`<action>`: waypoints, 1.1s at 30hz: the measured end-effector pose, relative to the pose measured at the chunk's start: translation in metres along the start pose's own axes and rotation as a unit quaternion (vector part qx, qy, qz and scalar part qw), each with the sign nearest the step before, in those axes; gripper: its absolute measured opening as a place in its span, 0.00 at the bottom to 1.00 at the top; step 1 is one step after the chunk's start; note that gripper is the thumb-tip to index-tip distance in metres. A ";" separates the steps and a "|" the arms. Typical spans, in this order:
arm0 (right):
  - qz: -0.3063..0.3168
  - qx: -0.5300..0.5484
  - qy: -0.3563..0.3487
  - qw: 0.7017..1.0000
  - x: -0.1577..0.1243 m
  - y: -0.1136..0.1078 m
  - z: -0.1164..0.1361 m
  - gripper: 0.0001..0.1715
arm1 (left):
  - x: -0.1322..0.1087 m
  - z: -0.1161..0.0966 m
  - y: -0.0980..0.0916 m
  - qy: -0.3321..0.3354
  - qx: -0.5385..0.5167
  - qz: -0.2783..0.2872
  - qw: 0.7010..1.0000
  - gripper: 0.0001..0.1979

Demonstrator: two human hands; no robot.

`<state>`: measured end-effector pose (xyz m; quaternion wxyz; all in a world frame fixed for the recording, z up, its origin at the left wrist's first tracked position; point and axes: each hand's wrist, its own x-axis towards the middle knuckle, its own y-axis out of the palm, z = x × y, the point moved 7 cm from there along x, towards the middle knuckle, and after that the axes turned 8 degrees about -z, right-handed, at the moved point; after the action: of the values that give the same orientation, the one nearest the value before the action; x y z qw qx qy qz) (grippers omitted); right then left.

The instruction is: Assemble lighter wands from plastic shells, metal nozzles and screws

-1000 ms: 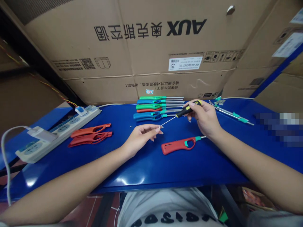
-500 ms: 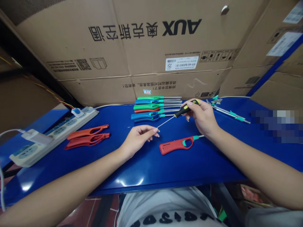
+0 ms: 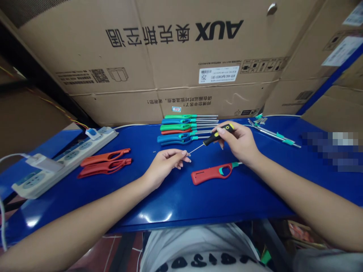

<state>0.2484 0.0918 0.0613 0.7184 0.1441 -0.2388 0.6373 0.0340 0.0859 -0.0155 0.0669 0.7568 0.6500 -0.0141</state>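
Note:
In my right hand (image 3: 239, 145), closed round its handle, is a screwdriver (image 3: 209, 140) with a black and yellow grip. Its thin shaft slants down to the left, and its tip meets the thumb and fingertips of my left hand (image 3: 167, 164). Those fingers are pinched together; whatever small thing they hold at the tip is too small to make out. Below the screwdriver, a red gas lighter (image 3: 205, 176) with a green trigger lies on the blue table (image 3: 181, 200), its metal nozzle partly behind my right wrist.
Several green, blue and red lighters (image 3: 172, 139) lie stacked at the back. Two red casing halves (image 3: 104, 166) are at left, near a white power strip (image 3: 70, 155). Tiny metal pieces (image 3: 154, 152) lie beyond my left hand. Metal tubes (image 3: 272, 134) lie at right, before a cardboard wall (image 3: 127, 75).
My right hand has shifted slightly left and down with the screwdriver, bringing its tip further to the left fingertips. My left hand has stayed nearly still.

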 end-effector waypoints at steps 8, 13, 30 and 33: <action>-0.019 0.003 0.000 1.000 0.001 -0.003 0.001 0.22 | 0.000 0.000 0.001 -0.004 0.003 0.002 1.000 0.19; -0.032 0.030 0.015 0.999 0.003 -0.007 -0.003 0.21 | 0.002 0.002 0.001 -0.007 -0.002 0.003 1.000 0.17; -0.030 0.059 0.044 0.997 0.006 -0.009 -0.015 0.17 | -0.005 -0.008 0.002 0.066 0.104 0.003 0.992 0.14; -0.032 0.061 0.047 0.997 0.007 -0.009 -0.014 0.15 | -0.005 -0.009 0.002 0.083 0.110 0.004 0.990 0.14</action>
<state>0.2598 0.1032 0.0543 0.7386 0.1646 -0.1606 0.6337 0.0345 0.0814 -0.0063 -0.0710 0.7604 0.6451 -0.0227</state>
